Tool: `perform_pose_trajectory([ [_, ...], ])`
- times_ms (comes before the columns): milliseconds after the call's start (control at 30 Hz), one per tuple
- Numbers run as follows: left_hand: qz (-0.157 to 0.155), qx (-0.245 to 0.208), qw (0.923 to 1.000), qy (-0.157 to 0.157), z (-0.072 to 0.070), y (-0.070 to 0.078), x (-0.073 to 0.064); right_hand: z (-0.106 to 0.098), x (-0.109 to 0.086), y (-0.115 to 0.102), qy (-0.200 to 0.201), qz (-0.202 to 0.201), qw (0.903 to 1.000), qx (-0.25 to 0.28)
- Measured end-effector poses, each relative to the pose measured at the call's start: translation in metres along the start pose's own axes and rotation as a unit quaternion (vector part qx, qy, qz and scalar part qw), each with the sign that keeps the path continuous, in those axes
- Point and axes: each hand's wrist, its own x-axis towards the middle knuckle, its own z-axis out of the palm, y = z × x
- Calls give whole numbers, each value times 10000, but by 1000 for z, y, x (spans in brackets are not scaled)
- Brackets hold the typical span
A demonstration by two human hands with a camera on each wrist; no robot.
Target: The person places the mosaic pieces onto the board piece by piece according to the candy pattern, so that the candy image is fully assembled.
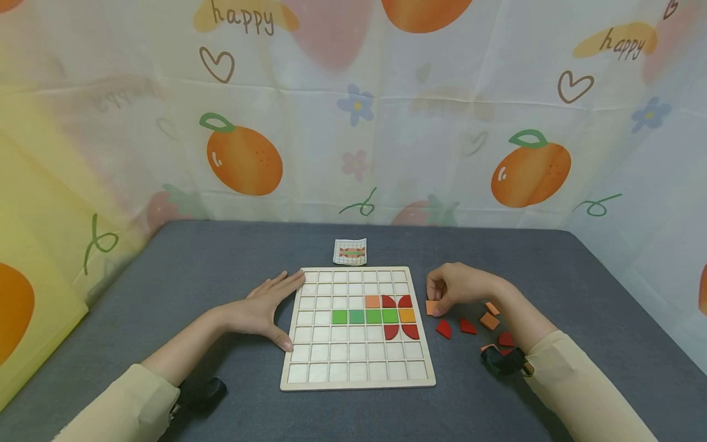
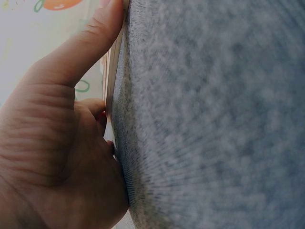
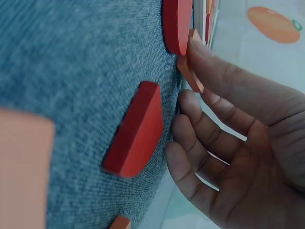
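Note:
A pale gridded board (image 1: 359,353) lies on the table. My left hand (image 1: 256,316) rests at its left side, fingers spread, with fingertips on the upper edge and thumb by the lower edge. Just off the board's right side, my right hand (image 1: 463,287) pinches an orange square tile (image 1: 431,308) between thumb and fingers; the right wrist view shows this tile (image 3: 190,76) tilted. On the board sit a row of green tiles (image 1: 374,316) ending in a yellow-orange tile (image 1: 407,315), an orange tile (image 1: 372,301) above, and red quarter-round pieces (image 1: 391,332) at the right.
Loose red pieces (image 1: 467,326) and orange square tiles (image 1: 489,321) lie right of the board, some partly under my right wrist. A small pattern card (image 1: 350,244) is behind the board. A printed curtain (image 1: 309,209) hangs past the table's far edge.

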Motion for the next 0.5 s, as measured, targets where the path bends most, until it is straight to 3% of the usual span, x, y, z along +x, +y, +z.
perform_pose_trajectory([
  [200,12,11,10000,-10,-1,0,0,2,3,-2,364,101,9992,-109],
  [500,7,16,10000,-18,-1,0,0,1,5,-3,599,-125,9981,29],
])
